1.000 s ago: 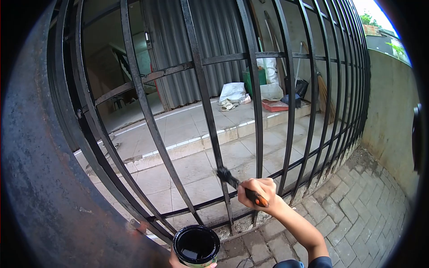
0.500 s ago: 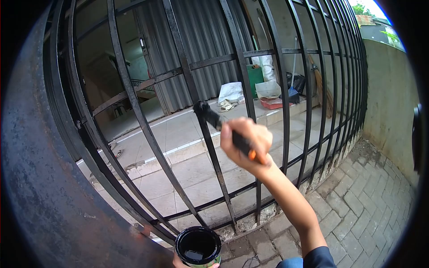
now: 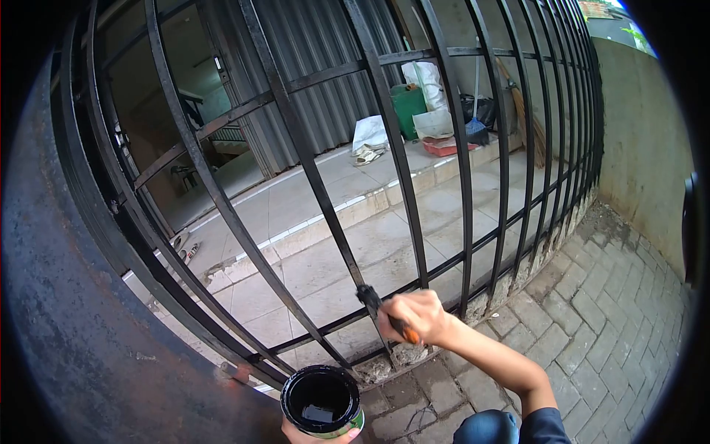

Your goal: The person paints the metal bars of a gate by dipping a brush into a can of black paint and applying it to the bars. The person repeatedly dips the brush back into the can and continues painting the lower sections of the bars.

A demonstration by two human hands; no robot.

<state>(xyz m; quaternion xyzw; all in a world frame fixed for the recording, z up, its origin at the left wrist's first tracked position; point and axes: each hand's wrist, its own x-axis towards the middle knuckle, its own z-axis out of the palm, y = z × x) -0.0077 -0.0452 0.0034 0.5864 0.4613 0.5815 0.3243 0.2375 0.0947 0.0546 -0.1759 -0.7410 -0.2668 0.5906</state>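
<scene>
My right hand (image 3: 419, 314) is closed around the handle of a paintbrush (image 3: 398, 324), a black one with an orange end. Its dark bristles touch a vertical bar of the black metal fence (image 3: 323, 194), low down, a little above the bottom rail. Below and to the left, my left hand (image 3: 302, 431) grips a paint can (image 3: 353, 424) from beneath and the side. Black paint partly fills the can, and its rim is coated black. Most of my left hand is hidden by the can.
A rusty dark metal panel (image 3: 96, 318) stands close on the left. Behind the bars are a tiled step (image 3: 318, 226), a red dustpan (image 3: 441, 146), a green container (image 3: 407, 111) and brooms (image 3: 523, 111). Paving bricks (image 3: 592, 296) and a concrete wall (image 3: 642, 133) lie to the right.
My right hand has moved the paintbrush down along the bar, from about mid-height to near the bottom rail. The view has shifted slightly; my left hand still holds the can.
</scene>
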